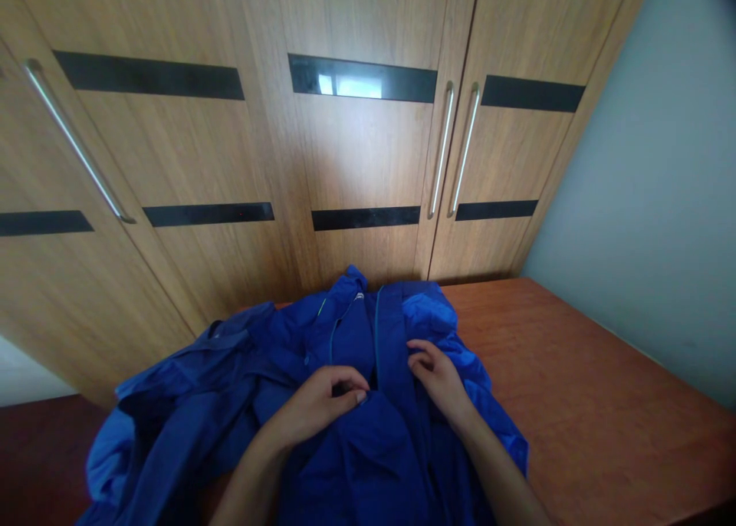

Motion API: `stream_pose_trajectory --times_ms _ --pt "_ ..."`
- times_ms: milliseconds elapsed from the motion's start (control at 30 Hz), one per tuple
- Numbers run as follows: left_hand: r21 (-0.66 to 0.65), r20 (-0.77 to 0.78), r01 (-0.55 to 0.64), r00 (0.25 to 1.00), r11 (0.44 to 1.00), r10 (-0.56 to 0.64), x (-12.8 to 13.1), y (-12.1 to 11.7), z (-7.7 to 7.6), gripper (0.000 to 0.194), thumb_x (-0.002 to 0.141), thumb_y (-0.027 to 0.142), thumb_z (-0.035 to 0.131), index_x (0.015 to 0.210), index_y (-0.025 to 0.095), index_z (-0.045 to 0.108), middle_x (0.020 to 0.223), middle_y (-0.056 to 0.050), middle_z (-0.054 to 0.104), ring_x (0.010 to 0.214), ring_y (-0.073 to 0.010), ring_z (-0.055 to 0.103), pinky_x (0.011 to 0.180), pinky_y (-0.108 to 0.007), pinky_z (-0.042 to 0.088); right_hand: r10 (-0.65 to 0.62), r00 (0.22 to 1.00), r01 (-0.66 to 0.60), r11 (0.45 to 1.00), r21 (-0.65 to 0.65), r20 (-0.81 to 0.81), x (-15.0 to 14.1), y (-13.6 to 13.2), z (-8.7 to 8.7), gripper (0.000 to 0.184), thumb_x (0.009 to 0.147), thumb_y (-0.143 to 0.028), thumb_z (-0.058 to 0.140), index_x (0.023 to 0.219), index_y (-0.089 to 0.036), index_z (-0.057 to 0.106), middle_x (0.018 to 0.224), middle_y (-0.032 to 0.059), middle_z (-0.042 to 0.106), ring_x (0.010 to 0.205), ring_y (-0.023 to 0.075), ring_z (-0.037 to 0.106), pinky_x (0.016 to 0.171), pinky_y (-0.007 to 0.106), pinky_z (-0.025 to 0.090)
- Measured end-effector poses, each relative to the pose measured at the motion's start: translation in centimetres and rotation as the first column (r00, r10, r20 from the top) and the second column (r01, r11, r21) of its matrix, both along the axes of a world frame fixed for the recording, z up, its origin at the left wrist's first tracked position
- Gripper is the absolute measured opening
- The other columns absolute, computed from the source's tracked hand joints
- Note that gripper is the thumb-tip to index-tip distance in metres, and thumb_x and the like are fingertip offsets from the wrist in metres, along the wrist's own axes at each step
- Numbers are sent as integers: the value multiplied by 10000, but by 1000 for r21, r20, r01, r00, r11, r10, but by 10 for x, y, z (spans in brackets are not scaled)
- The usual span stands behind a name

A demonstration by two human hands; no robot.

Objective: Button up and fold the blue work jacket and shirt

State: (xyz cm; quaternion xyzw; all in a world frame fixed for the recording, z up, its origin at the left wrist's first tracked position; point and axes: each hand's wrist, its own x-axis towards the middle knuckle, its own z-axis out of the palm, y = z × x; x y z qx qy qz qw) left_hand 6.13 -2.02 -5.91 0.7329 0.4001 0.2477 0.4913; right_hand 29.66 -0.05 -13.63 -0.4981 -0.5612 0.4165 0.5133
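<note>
A blue jacket [368, 449] lies spread out with its front facing up and its collar toward the wardrobe. A light-blue zipper [378, 334] runs down the front, and its two sides are parted near the top. My left hand [327, 399] pinches the jacket front beside the zipper line, thumb against index finger; whether a zipper pull is between them I cannot make out. Over the wide front flap [394, 334], my right hand [437, 376] has its fingers curled at the flap's outer edge. The fabric under its fingertips is partly hidden.
Beneath the jacket is a reddish-brown wooden surface [580, 373] that extends to the right. Behind it stands a wooden wardrobe [368, 150] with black strips and long metal handles [441, 150]. A pale wall [649, 204] borders the right side.
</note>
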Motion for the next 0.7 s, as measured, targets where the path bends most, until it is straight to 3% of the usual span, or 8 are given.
stream_pose_trajectory --times_ms 167,300,500,700 --pt "22 -26 -37 999 999 38 -3 -2 3 273 869 387 509 767 155 611 745 8 569 735 -137 498 672 -219 390 43 975 -53 998 -43 -216 -1 0 3 361 738 -337 639 1049 -168 568 710 -13 643 683 146 586 690 270 443" --pt "-56 126 -132 982 990 138 -3 -1 5 300 858 440 526 743 163 527 650 45 450 605 -98 398 542 -190 320 72 980 -81 996 -42 -183 -3 -2 3 381 715 -322 682 1051 -180 570 701 -22 631 665 140 563 669 267 424" --pt "-173 318 -201 915 964 248 -2 -5 12 247 818 397 617 857 162 551 583 73 405 526 -67 336 494 -172 237 86 978 -94 995 -33 -190 -3 -4 5 388 730 -365 666 1065 -191 576 721 -13 633 694 155 575 702 292 432" --pt "-190 321 -108 932 976 165 -7 -11 21 247 784 362 665 877 140 607 620 51 463 570 -70 398 526 -174 268 88 986 -90 996 -11 -139 -3 -2 -1 407 733 -312 647 1101 -182 533 709 -26 613 652 132 545 621 252 403"
